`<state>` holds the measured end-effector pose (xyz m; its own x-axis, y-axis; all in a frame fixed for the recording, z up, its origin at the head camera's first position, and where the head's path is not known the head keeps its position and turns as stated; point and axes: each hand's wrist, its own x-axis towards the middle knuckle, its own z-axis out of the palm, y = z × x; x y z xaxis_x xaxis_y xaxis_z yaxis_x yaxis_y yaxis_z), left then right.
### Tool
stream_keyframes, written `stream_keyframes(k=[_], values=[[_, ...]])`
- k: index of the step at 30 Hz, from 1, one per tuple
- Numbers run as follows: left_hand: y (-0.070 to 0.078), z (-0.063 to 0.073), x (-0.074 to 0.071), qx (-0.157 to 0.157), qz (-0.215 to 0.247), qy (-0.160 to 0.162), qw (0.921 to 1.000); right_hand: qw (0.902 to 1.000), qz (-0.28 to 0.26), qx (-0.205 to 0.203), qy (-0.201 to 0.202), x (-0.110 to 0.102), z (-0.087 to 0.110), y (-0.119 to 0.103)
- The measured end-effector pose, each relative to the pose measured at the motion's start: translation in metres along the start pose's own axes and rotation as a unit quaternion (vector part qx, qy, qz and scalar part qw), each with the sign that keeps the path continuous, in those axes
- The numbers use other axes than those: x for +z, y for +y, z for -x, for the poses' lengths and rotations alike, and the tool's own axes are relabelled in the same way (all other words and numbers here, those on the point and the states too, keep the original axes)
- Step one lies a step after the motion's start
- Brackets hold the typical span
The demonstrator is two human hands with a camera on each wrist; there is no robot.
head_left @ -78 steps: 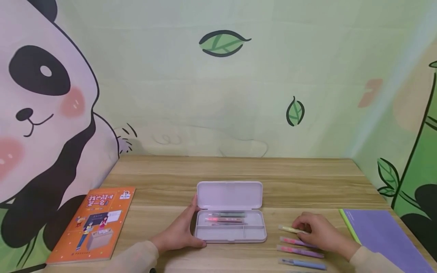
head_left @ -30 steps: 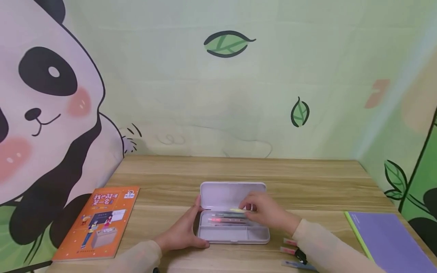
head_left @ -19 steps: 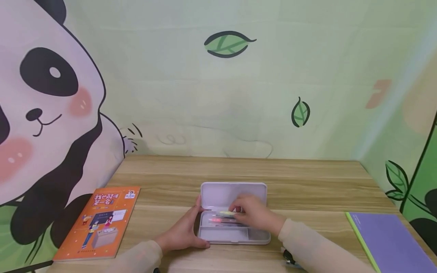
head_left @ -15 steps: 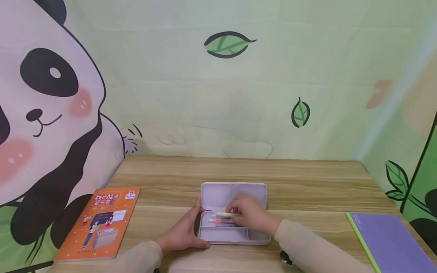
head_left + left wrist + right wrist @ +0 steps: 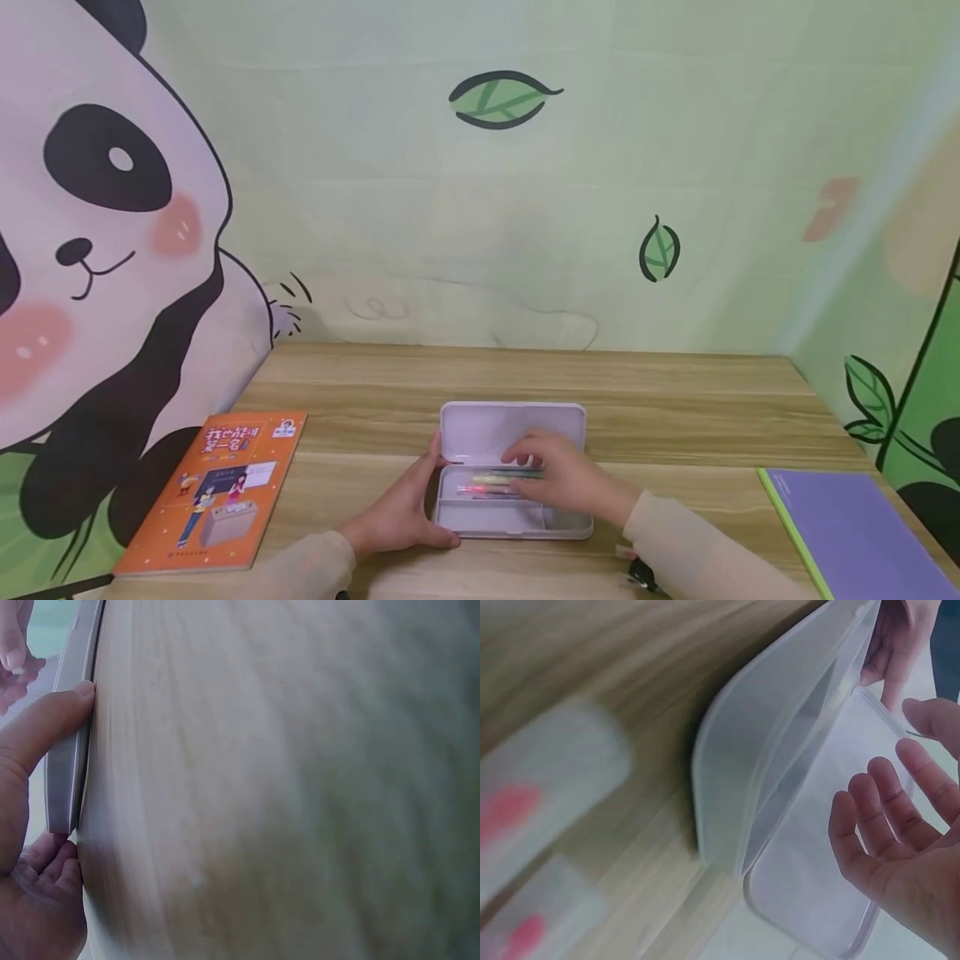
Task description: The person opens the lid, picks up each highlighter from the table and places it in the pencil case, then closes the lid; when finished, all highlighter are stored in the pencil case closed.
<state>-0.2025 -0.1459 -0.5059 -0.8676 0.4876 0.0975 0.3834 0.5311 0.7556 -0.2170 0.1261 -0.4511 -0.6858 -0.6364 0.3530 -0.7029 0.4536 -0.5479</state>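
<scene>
Yellow pen (image 5: 491, 480) (fingers (image 5: 897, 804) now parted)

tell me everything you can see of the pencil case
The pencil case is pale lilac-white and looks like plastic, with rounded corners. Its hinged lid is open, folded back. Inside are one long rear compartment, where several pens lie lengthwise, and a front row split into wide left and narrower right sections. It sits on the wood-look table. The left hand grips its left end; the right hand is over its right part.
</scene>
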Motion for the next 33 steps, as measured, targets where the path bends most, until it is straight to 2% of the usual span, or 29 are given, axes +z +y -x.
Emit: stream_keyframes(k=[7,12,16,20,27,33], values=[[0.001,0.001,0.0,-0.004,0.005,-0.004,1.0,0.9995,-0.026,0.013,0.014,-0.013,0.015,0.002],[0.001,0.001,0.0,-0.004,0.009,-0.006,0.9999,0.9991,-0.025,0.018,0.031,-0.021,0.027,0.006],[0.002,0.0,0.0,-0.003,0.008,-0.004,1.0,0.9982,-0.026,0.043,0.034,-0.029,0.038,0.011],[0.002,0.0,-0.001,-0.002,0.005,-0.001,1.0,0.9967,-0.019,0.072,0.034,-0.038,0.051,0.015],[0.004,0.001,-0.001,-0.009,0.006,-0.003,0.9999,0.9956,0.015,0.082,0.042,-0.048,0.078,0.026],[0.004,0.001,-0.002,-0.011,0.005,-0.006,0.9999,0.9943,0.033,0.098,0.026,-0.058,0.099,0.028]])
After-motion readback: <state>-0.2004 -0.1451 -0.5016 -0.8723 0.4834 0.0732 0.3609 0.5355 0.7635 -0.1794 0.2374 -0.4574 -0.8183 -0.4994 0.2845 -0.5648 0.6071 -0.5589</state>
